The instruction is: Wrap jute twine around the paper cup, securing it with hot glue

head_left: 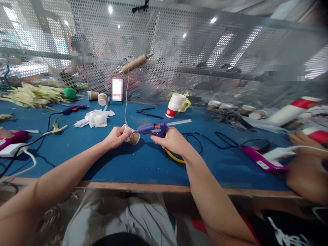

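Over blue tabletop (pixel 102 170), forearms (pixel 74 164) converge: left fingers (pixel 120 133) grip cup (pixel 134 138), right fingers (pixel 159 140) glue gun (pixel 151 129).

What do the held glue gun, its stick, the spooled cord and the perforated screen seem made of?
Glue gun: probably hard plastic, smooth and blue, judging by its moulded-looking shape.
Stick: likely hot-melt glue, smooth and translucent.
Cord: perhaps jute or another fibre, matte and tan.
Screen: probably metal, dull grey with regular round holes.

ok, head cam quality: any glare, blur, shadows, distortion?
Head view: phone screen washed out; bright spots through the perforated mesh; soft shadow on the blue tabletop below the left hand; right edge smeared, red-and-white stack looks stretched; glue gun fairly clear.
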The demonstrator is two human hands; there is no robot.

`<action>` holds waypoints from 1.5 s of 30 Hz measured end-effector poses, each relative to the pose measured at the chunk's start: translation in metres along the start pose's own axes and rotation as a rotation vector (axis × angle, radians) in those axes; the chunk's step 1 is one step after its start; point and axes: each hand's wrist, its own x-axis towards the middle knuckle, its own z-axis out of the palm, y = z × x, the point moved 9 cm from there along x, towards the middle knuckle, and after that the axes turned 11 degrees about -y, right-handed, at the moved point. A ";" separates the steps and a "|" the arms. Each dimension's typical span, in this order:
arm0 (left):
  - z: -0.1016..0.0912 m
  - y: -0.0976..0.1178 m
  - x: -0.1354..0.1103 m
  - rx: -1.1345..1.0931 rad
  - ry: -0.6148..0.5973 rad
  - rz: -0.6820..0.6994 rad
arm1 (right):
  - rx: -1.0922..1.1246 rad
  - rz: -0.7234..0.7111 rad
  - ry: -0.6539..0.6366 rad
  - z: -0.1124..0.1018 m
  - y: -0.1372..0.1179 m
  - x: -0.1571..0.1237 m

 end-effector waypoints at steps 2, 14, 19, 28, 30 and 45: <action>0.000 0.000 0.000 -0.009 0.000 -0.001 | 0.006 0.005 -0.004 0.000 0.000 0.000; 0.001 -0.002 0.000 -0.004 -0.009 -0.020 | 0.006 0.018 -0.007 0.000 -0.003 -0.003; 0.000 -0.001 0.000 0.012 -0.008 -0.024 | 0.018 0.025 -0.010 0.000 -0.002 -0.003; 0.000 -0.003 0.000 -0.007 0.001 -0.022 | 0.027 -0.002 -0.003 0.000 -0.004 -0.005; 0.000 -0.005 0.001 -0.025 0.002 -0.033 | 0.028 0.002 -0.004 0.001 -0.005 -0.005; -0.002 -0.014 0.002 -0.112 0.049 -0.111 | -0.043 -0.032 -0.021 0.005 -0.008 -0.006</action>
